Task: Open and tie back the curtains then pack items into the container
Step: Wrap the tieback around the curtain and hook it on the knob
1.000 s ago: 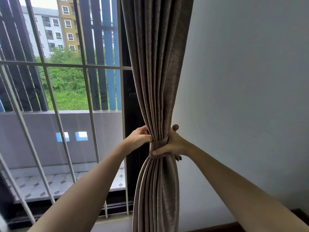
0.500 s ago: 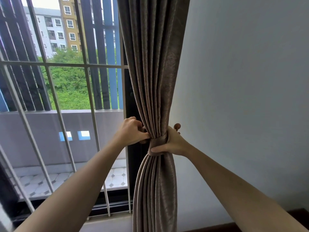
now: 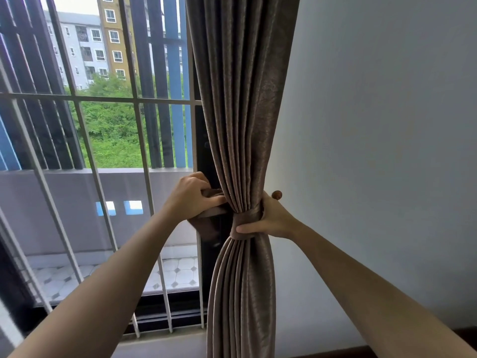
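Head view, both arms reaching forward. Right hand clasps the gathered curtain at its narrowest point, thumb laid across the front of the tie-back and fingers passing out of sight behind the folds. Left hand, just left of the bundle, has its fingers curled down over the loose end of the same fabric strip, thumb tip touching the curtain's edge. The tie-back encircles the curtain, so that the pleats converge above the band and spread again below it. A small brown knob shows just above the right hand, against the pale wall. The curtain hangs bunched at the right edge of the window, between the dark window frame and the wall. Left of it, light metal bars cross the glass; beyond them lie a balcony parapet, a tiled floor, green vegetation and apartment blocks.
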A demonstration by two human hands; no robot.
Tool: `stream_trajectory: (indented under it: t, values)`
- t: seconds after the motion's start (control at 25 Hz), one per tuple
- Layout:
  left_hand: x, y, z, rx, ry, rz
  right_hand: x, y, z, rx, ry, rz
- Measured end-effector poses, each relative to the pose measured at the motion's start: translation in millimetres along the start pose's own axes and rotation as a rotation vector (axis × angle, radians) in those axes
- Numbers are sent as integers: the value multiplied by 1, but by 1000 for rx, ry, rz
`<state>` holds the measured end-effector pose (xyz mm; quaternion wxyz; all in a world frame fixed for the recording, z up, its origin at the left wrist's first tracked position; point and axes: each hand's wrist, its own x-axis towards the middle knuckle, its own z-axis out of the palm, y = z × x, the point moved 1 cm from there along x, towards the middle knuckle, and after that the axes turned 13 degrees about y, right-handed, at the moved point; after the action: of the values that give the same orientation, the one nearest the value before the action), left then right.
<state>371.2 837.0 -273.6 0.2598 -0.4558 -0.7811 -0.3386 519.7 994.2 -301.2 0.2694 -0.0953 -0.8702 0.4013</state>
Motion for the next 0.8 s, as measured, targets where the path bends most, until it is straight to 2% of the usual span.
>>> stream_trajectory:
  t: [0.16, 0.4, 0.6, 0.8]
  values:
    - [14, -8, 2, 194, -61, -105, 0, 4, -2, 24, 18, 4]
    - [1, 11, 19, -90, -112, -164, 2, 18, 0, 95, 54, 35]
    - [-6, 21, 46, -44, -210, -170, -8, 27, 10, -10, 162, 114]
    - [-4, 15, 46, -30, -198, -193, -4, 27, 9, -36, 143, 114]
